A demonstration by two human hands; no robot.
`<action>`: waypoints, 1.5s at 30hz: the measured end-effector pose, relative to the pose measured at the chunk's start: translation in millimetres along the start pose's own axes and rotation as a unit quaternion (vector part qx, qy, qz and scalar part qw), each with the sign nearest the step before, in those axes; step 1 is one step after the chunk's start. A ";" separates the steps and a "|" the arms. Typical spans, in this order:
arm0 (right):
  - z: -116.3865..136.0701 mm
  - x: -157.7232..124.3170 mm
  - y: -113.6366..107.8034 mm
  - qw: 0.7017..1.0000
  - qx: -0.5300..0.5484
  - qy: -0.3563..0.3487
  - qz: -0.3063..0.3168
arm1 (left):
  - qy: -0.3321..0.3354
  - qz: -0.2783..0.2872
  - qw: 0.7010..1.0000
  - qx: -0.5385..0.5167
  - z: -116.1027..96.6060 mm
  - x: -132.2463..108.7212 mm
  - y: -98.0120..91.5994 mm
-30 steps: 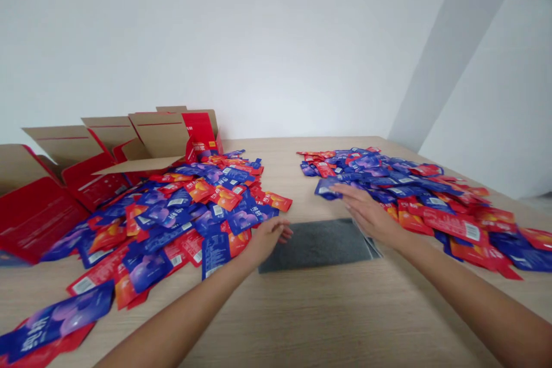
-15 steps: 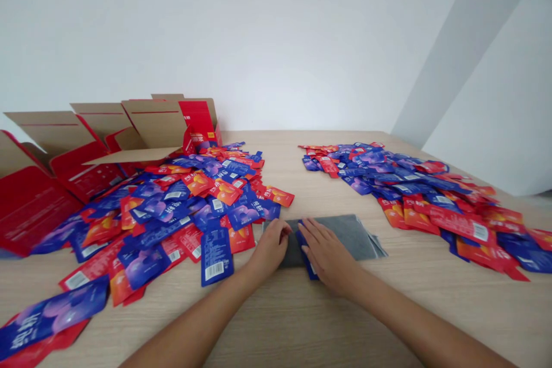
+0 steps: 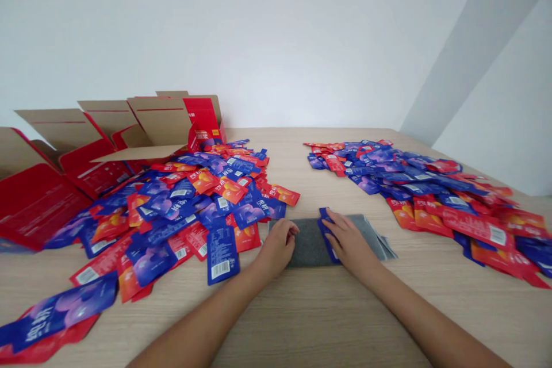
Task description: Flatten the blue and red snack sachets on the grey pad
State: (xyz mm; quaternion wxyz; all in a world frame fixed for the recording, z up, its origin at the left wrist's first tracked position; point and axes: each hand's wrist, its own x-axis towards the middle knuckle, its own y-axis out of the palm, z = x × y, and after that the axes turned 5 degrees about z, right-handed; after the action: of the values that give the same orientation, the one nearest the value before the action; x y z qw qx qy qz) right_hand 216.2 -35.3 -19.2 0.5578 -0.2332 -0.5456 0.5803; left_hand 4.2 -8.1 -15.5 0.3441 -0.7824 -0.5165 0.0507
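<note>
A folded grey cloth (image 3: 307, 241) lies on the table in front of me. My left hand (image 3: 278, 246) rests on its left end, fingers curled in towards the thumb, with nothing visible between them. On the cloth's right half lies a narrow blue pouch (image 3: 324, 217). My right hand (image 3: 351, 242) is laid over this pouch, its fingers stretched out and slightly apart, covering much of the surface. Beside my left wrist, a blue pouch with a barcode (image 3: 221, 253) lies at the edge of a heap of blue and red pouches (image 3: 172, 204).
Open red cardboard boxes (image 3: 92, 164) stand in a row at the left, behind the heap. A second pile of blue and red pouches (image 3: 414, 184) stretches along the right side of the wooden table (image 3: 293, 310). A white wall (image 3: 276, 40) rises behind the table.
My right hand has slid rightward along the cloth, and the blue pouch under it has moved right too. My left hand stays at the cloth's left end. The view has shifted slightly.
</note>
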 end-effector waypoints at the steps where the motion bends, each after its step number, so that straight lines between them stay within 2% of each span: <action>1: 4.2 0.0 -5.1 0.999 0.025 -0.005 -0.023 | -0.004 -0.005 1.000 -0.003 0.4 0.0 0.5; 5: 29.4 -2.0 -24.0 0.988 0.134 -0.030 -0.074 | -0.025 -0.036 0.999 -0.013 2.8 0.0 2.3; 9: 45.1 -6.1 -23.2 0.979 0.187 -0.065 -0.049 | -0.039 -0.081 0.996 -0.017 4.4 -0.1 3.0; 12: 48.0 -8.5 -14.2 0.985 0.146 -0.094 0.011 | -0.037 -0.096 0.995 -0.015 4.7 -0.5 3.9; 15: 50.7 -10.5 -6.7 0.982 0.081 -0.127 0.116 | -0.034 -0.096 0.995 -0.011 5.2 -0.6 5.1; 18: 51.7 -8.3 -2.0 0.977 0.020 -0.121 0.176 | -0.034 -0.087 0.996 -0.008 5.9 -0.2 5.8; 23: 40.7 6.1 4.6 0.987 -0.052 -0.033 0.150 | -0.022 -0.072 0.997 -0.002 6.7 0.7 5.6; 27: 38.0 12.9 4.5 0.989 -0.060 -0.056 0.125 | -0.018 -0.071 0.997 -0.002 7.3 0.9 5.9; 31: 53.9 9.0 -10.3 0.983 -0.059 -0.061 0.165 | -0.023 -0.072 0.997 -0.004 6.8 0.9 5.5; 36: 72.8 -12.4 -27.5 0.974 -0.034 -0.071 0.211 | -0.019 -0.073 0.997 -0.005 6.2 1.2 4.8; 38: 69.6 -18.1 -27.0 0.977 0.005 -0.073 0.198 | -0.017 -0.075 0.997 -0.007 6.7 1.4 4.9; 40: 58.7 -18.3 -23.7 0.985 0.068 -0.047 0.150 | -0.017 -0.078 0.997 -0.011 7.5 1.5 5.0; 43: 33.6 -11.2 -18.9 0.980 0.187 0.044 0.051 | -0.022 -0.081 0.996 -0.019 9.0 1.3 4.9; 45: 17.1 -5.9 -17.8 0.970 0.226 0.090 -0.004 | -0.026 -0.081 0.996 -0.024 9.6 1.1 4.7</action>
State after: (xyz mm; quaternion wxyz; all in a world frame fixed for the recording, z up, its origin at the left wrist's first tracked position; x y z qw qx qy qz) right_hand 209.7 -50.9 -0.2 0.6455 -0.1504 -0.3487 0.6627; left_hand 4.1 -3.6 -25.3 0.3147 -0.7445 -0.5880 0.0309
